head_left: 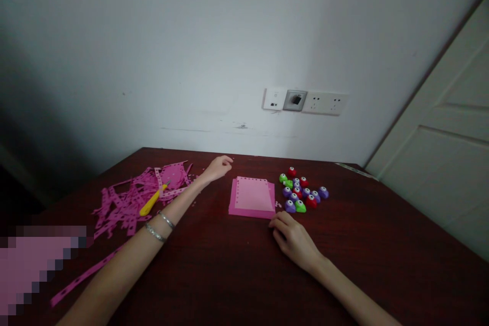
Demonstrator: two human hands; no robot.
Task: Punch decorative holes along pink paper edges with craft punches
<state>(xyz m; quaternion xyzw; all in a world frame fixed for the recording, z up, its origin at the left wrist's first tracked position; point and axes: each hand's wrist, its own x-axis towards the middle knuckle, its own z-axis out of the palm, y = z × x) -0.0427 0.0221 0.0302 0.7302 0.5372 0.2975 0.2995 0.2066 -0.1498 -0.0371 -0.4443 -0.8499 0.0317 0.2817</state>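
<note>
A stack of pink paper sheets (252, 197) lies in the middle of the dark red table (237, 265), the top sheet punched with small holes along two edges. My right hand (292, 237) rests on the table just in front of the stack's near right corner, fingers loosely curled, holding nothing I can see. My left hand (218, 167) reaches far across the table to the left of the stack, fingers curled, with nothing visible in it. A cluster of several small punches (301, 192) in red, green and purple sits right of the stack.
A pile of punched pink paper strips (132, 198) covers the table's left side, with a yellow-handled cutter (153, 199) on it. One long strip (82, 277) lies near the front left. Wall sockets (305, 101) sit above the table; a door (446, 137) stands at right.
</note>
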